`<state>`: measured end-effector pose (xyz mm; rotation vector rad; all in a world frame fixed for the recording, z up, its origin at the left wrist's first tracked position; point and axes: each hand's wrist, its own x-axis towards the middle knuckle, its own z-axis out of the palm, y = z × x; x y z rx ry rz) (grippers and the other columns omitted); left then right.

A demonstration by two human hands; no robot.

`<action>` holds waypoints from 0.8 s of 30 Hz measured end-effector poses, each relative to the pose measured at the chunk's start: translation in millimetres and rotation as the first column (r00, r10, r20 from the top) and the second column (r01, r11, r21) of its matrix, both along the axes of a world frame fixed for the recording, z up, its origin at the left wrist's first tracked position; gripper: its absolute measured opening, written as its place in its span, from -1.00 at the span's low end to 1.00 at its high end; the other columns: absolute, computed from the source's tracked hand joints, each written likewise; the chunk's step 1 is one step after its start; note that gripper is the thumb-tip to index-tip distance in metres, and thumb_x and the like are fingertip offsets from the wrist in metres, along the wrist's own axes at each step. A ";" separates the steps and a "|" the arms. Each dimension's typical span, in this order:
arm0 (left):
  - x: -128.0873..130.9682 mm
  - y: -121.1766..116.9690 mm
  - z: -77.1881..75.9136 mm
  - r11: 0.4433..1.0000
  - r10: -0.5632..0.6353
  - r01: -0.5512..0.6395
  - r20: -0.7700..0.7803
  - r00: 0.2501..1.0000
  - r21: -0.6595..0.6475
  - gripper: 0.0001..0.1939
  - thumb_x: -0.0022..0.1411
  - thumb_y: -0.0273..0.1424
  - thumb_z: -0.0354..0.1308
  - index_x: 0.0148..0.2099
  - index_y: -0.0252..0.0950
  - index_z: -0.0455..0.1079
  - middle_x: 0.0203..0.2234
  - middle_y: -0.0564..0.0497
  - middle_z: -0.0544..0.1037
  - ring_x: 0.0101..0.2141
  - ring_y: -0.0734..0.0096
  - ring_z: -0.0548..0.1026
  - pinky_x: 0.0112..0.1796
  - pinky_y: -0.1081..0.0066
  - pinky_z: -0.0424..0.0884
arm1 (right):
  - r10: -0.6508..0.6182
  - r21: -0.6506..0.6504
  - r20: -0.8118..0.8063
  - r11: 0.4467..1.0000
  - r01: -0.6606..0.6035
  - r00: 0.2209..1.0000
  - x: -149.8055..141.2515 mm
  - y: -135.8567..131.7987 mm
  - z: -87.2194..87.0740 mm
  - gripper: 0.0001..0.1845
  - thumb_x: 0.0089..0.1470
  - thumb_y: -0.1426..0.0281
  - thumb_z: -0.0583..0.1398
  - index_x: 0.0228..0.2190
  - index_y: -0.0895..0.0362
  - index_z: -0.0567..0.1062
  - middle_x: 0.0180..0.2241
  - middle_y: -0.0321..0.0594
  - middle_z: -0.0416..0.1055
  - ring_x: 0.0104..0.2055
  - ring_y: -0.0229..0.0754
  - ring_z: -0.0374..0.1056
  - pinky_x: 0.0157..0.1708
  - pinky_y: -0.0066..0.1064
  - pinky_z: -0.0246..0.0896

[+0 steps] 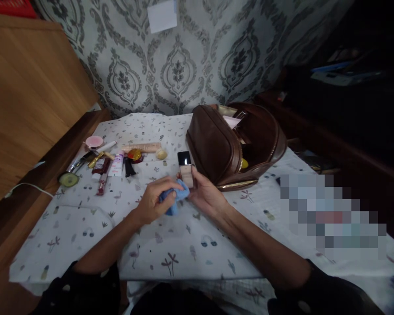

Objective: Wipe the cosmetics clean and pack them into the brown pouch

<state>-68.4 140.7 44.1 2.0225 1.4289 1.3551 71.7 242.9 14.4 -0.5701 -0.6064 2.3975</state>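
My right hand (pixel 207 192) grips a foundation bottle (pixel 185 175) with a glossy black cap and a beige body, tilted slightly, cap pointing away from me. Bunched in the fingers of my left hand (pixel 156 199) is a blue cloth (pixel 174 197), its edge against the lower part of the bottle. Just beyond my right hand stands a brown leather bag (pixel 216 148), unzipped, with several cosmetics inside. The base of the bottle is hidden by the cloth and fingers.
Several cosmetics lie at the left, including a pink round compact (pixel 94 141), a white-and-pink tube (pixel 117 164), an amber round jar (pixel 135 155) and a long beige tube (pixel 144 147). A white cable (pixel 33 184) crosses the left edge. A wooden cabinet (pixel 29 87) borders the table.
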 end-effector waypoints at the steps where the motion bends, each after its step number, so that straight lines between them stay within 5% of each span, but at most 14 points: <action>1: -2.0 0.8 -0.9 0.993 0.114 -0.115 0.033 0.993 0.017 -0.77 0.37 -0.33 0.00 -0.16 -0.26 0.48 -0.35 -0.02 0.52 -0.34 0.36 0.47 -0.27 0.37 0.39 | 0.010 -0.013 -0.011 1.000 -0.010 1.000 -0.8 -0.1 -1.2 -0.79 0.03 0.23 0.36 -0.38 0.11 0.55 -0.43 -0.30 0.54 -0.37 -0.22 0.42 -0.32 -0.37 0.37; 3: -6.9 3.2 -3.8 0.945 0.321 -0.325 0.093 0.943 0.035 -0.76 0.38 -0.31 -0.01 -0.12 -0.27 0.46 -0.30 -0.02 0.53 -0.27 0.34 0.48 -0.21 0.37 0.39 | 0.029 -0.033 -0.033 0.999 -0.030 0.999 -2.8 -2.6 -2.7 -0.78 0.04 0.23 0.36 -0.38 0.12 0.55 -0.40 -0.27 0.56 -0.34 -0.22 0.44 -0.27 -0.37 0.38; 5: -11.2 5.6 -7.0 0.915 0.399 -0.403 0.107 0.911 0.028 -0.75 0.38 -0.31 -0.01 -0.05 -0.26 0.45 -0.21 -0.04 0.53 -0.18 0.32 0.48 -0.13 0.36 0.38 | 0.053 -0.025 -0.043 0.998 -0.054 0.998 -4.7 -6.8 -3.0 -0.79 0.02 0.26 0.38 -0.36 0.13 0.55 -0.39 -0.27 0.56 -0.34 -0.23 0.44 -0.28 -0.39 0.38; 13: -6.9 4.3 -3.6 0.989 0.037 -0.043 -0.046 0.998 -0.142 -0.79 0.32 -0.33 0.01 -0.23 -0.27 0.44 -0.39 -0.02 0.53 -0.39 0.38 0.47 -0.33 0.41 0.37 | -0.009 -0.029 -0.003 1.000 0.009 1.000 -2.8 -3.6 -3.4 -0.77 -0.04 0.25 0.41 -0.41 0.13 0.57 -0.43 -0.30 0.55 -0.37 -0.25 0.42 -0.33 -0.43 0.35; 18: -4.3 4.4 -3.3 0.922 0.097 -0.056 0.088 0.991 -0.384 -0.83 0.30 -0.25 0.08 -0.16 -0.23 0.37 -0.51 0.09 0.46 -0.55 0.48 0.38 -0.54 0.50 0.24 | -0.059 0.049 -0.003 0.997 0.059 0.998 -3.1 -1.2 -3.4 -0.64 -0.17 0.16 0.46 -0.38 0.11 0.58 -0.38 -0.30 0.57 -0.32 -0.22 0.44 -0.28 -0.40 0.36; 24: -1.6 10.1 -17.2 0.890 0.061 0.030 0.184 0.981 -0.454 -0.71 0.29 -0.14 0.13 -0.17 -0.27 0.47 -0.29 -0.03 0.58 -0.26 0.30 0.51 -0.23 0.39 0.43 | -0.083 0.165 -0.025 0.983 0.086 0.996 -7.4 -6.7 -1.5 -0.56 -0.29 0.12 0.50 -0.38 0.08 0.56 -0.34 -0.29 0.58 -0.26 -0.17 0.44 -0.19 -0.35 0.36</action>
